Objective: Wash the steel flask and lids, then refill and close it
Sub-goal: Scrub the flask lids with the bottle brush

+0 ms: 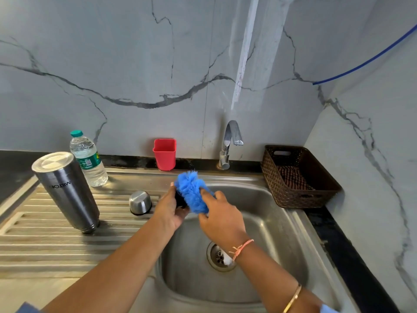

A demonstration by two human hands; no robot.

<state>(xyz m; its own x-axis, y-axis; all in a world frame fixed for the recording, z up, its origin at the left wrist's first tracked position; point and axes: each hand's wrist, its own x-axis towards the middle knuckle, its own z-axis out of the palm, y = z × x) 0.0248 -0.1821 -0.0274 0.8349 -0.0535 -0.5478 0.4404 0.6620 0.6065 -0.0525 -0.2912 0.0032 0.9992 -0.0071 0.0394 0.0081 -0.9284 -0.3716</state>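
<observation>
1. Two hands meet over the sink [270, 222]: the left hand [170, 213] grips a small black lid [179, 198], and the right hand [220, 219] is clamped on a blue brush [193, 192] whose bristles press on that lid
2. I judge the step in hand is scrubbing the inner lid; rinsing, refilling and closing are not yet done
3. Next move, as I think, calls for water from the tap [229, 143], which does not run now, so one hand must free itself to open it
4. On the drainboard [45, 242] just left of the hands sits the steel lid [140, 202], dome up
5. Farther left stands the steel flask [67, 193], seemingly mouth down because its logo reads inverted; its inside cannot be seen
6. Behind the flask, a capped plastic bottle [89, 159] holds clear water
7. At the back wall, the red holder [164, 153] shows nothing inside from here
8. Right of the tap, the brown basket [291, 195] holds a checked cloth [292, 177]
</observation>
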